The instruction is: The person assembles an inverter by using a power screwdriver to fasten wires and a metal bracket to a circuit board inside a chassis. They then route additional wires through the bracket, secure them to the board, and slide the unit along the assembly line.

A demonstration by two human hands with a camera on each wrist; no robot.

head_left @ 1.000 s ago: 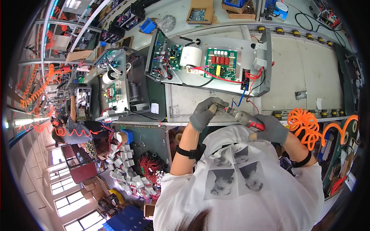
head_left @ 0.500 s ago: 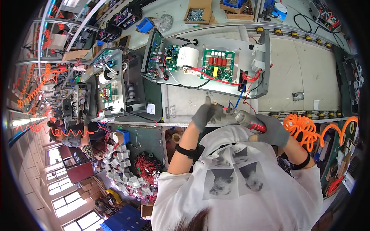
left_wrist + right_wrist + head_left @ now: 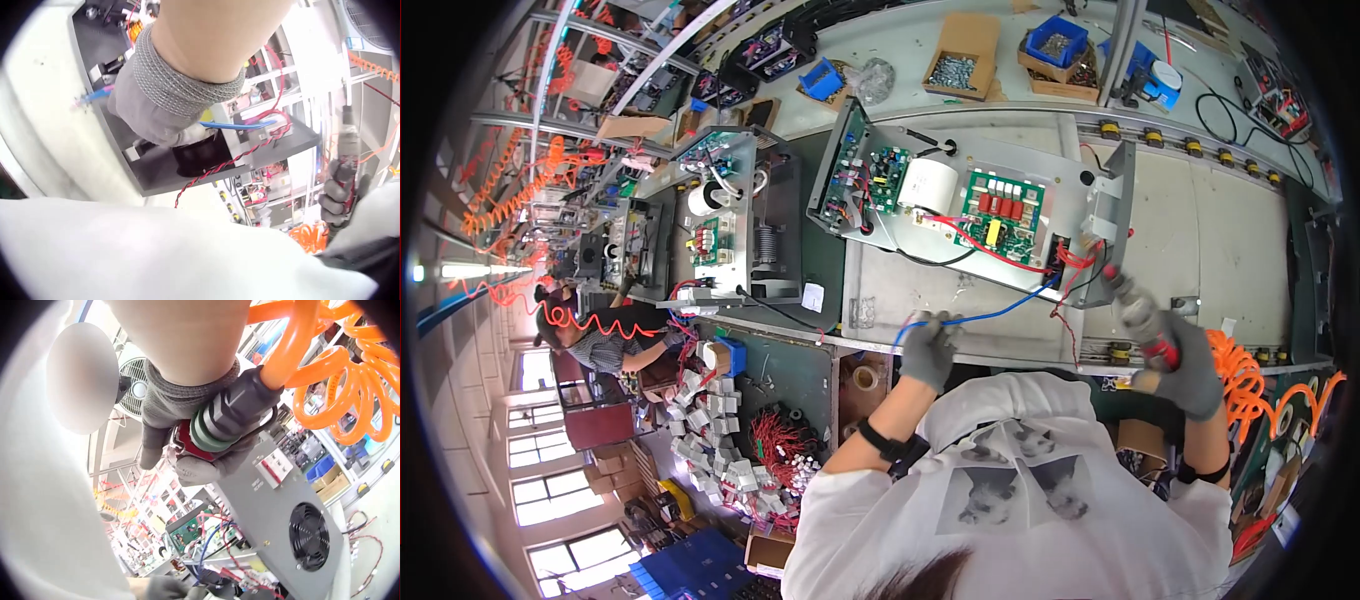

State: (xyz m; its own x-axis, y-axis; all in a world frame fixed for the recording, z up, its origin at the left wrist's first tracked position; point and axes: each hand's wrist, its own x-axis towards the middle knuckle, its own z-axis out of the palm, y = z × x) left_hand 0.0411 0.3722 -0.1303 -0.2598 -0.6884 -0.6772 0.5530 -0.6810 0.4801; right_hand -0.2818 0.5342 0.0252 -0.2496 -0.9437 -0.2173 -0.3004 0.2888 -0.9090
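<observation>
My gloved left hand [image 3: 930, 352] grips a blue wire [image 3: 1000, 313] near the bench's front edge. That wire stretches right to the corner of an open metal chassis [image 3: 1040, 250], and its loose end sticks out left of the hand. In the left wrist view the blue wire [image 3: 237, 125] runs out from the curled glove [image 3: 150, 106]. My gloved right hand [image 3: 1195, 375] holds a pneumatic screwdriver [image 3: 1142, 322] in front of the chassis's right end, tip tilted up and left. The right wrist view shows fingers around the tool's red body, below its dark hose fitting [image 3: 234, 406].
An orange coiled air hose [image 3: 1240, 385] hangs at the right. A second open chassis [image 3: 735, 225] stands to the left. Boxes of screws [image 3: 953, 72] and blue bins [image 3: 1055, 42] line the back. A twisted red-black wire [image 3: 1065, 335] droops over the front edge. Another person [image 3: 600, 340] works far left.
My left hand has left the screwdriver's tip, moving left and drawing the blue wire out along the bench edge. My right hand has swung the screwdriver right and tipped it upward. The head view has shifted.
</observation>
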